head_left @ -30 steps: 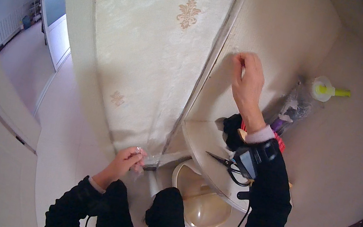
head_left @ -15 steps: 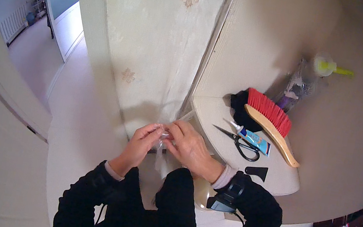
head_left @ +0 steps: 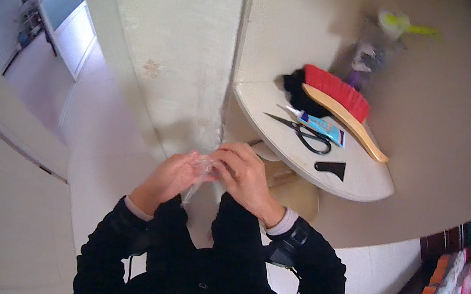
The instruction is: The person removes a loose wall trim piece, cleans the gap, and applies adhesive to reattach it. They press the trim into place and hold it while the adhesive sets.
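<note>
Both hands meet in front of me, low and a little left of the middle. Between them is a crumpled piece of transparent plastic film [head_left: 202, 169], with a loose strip hanging down toward my knees. My left hand [head_left: 168, 178] is closed on the film's left side. From the other side, my right hand [head_left: 246, 177] pinches it with bent fingers and thumb. Whether anything lies inside the film is too small to tell. Right of my right hand, on the corner shelf [head_left: 361, 185], lie black-handled scissors [head_left: 312, 140], a blue glue tube [head_left: 323, 129] and a small black scraper [head_left: 331, 168].
A red-bristled brush [head_left: 342, 96] with a wooden handle lies on the shelf over a black cloth [head_left: 302, 96]. Behind it stands a plastic-wrapped bundle [head_left: 368, 56]. The shelf's curved edge juts out near my right hand. Patterned wall panels [head_left: 168, 28] rise ahead; an open doorway is far left.
The view has tilted down and shifted, so shelf and wall sit higher and further left. My left palm has turned up a little, and more of the film shows between my hands.
</note>
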`<action>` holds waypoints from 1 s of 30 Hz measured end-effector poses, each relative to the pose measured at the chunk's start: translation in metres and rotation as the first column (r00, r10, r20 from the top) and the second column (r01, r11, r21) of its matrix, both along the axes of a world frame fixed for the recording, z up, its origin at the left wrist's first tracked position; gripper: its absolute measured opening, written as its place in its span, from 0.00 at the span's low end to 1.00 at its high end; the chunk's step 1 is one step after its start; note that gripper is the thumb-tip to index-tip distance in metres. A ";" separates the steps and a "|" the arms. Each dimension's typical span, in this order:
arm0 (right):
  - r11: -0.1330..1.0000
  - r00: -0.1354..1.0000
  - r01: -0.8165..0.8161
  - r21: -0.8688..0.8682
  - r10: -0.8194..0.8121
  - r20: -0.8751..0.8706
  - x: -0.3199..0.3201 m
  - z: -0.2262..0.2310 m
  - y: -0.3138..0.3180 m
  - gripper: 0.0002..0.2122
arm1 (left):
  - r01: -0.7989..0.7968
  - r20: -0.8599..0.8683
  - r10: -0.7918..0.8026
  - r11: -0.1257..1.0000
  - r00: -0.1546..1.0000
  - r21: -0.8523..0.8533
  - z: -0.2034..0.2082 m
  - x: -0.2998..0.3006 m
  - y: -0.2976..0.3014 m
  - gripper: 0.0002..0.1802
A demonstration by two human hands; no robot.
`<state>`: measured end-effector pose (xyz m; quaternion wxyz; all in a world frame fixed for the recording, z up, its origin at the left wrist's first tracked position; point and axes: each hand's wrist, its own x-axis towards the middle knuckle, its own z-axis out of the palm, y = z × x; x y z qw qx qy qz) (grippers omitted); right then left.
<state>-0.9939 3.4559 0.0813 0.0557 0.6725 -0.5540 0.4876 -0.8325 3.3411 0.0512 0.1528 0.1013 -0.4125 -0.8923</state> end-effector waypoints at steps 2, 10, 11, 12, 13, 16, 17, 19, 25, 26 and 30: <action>0.995 0.993 -0.054 0.087 0.044 0.108 0.001 -0.003 0.010 0.05 | 0.012 0.144 0.033 0.954 0.989 -0.298 0.003 0.005 0.000 0.19; 0.973 0.987 -0.125 0.193 0.103 0.119 0.003 -0.010 0.037 0.11 | 0.148 0.218 0.032 0.640 0.975 -0.754 0.005 0.013 0.010 0.15; 0.968 0.982 -0.148 0.201 0.120 0.144 0.004 -0.010 0.039 0.12 | 0.139 0.212 0.038 0.639 0.977 -0.757 0.004 0.011 0.011 0.16; 0.955 0.980 -0.145 0.259 0.104 0.167 0.003 -0.009 0.041 0.11 | 0.112 0.169 0.054 0.550 0.984 -0.828 0.004 0.009 0.013 0.16; 0.963 0.986 -0.114 0.244 0.078 0.150 0.002 -0.009 0.043 0.12 | 0.065 0.107 0.068 0.446 0.992 -0.893 0.005 0.007 0.015 0.16; 0.971 0.987 -0.051 0.233 0.013 0.159 -0.002 -0.008 0.049 0.13 | 0.003 0.031 0.094 0.287 0.995 -0.958 0.008 0.002 0.020 0.15; 0.967 0.980 -0.048 0.251 -0.003 0.199 -0.003 -0.008 0.051 0.12 | -0.022 0.004 0.105 0.241 0.994 -0.970 0.009 0.001 0.021 0.14; 0.964 0.977 -0.080 0.253 0.025 0.212 -0.005 -0.008 0.052 0.10 | 0.013 0.031 0.069 0.248 0.997 -0.969 0.011 -0.001 0.021 0.14; 0.975 0.991 -0.126 0.184 0.117 0.059 -0.006 -0.006 0.050 0.07 | 0.097 0.098 -0.024 0.480 0.995 -0.872 0.006 -0.007 0.006 0.15; 0.976 0.989 -0.144 0.165 0.135 0.062 -0.006 -0.005 0.052 0.07 | 0.135 0.117 -0.069 0.588 0.991 -0.797 0.005 -0.008 0.003 0.15; 0.882 0.840 -0.434 0.183 0.323 0.435 -0.009 -0.002 0.062 0.06 | -0.181 0.055 0.244 0.835 0.968 -0.519 -0.001 -0.008 0.002 0.17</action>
